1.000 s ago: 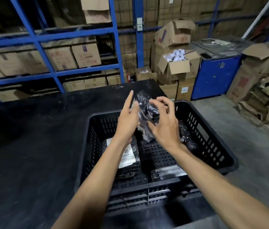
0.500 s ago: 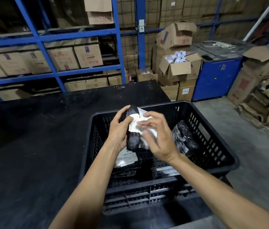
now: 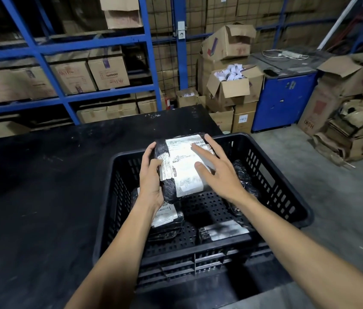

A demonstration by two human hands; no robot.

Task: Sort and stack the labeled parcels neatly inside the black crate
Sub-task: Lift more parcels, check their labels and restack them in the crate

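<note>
My left hand (image 3: 151,175) alone grips the labeled parcel (image 3: 185,166), my right hand (image 3: 216,172) lies open on it, so I fear its slick wrap sliding it crooked into the black crate (image 3: 287,192).

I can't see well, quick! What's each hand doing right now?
Left hand: closed around the left edge of the labeled parcel, holding it above the black crate.
Right hand: open, fingers spread flat on the parcel's label.

Black table (image 3: 42,197) bears black crate (image 3: 287,197)
</note>
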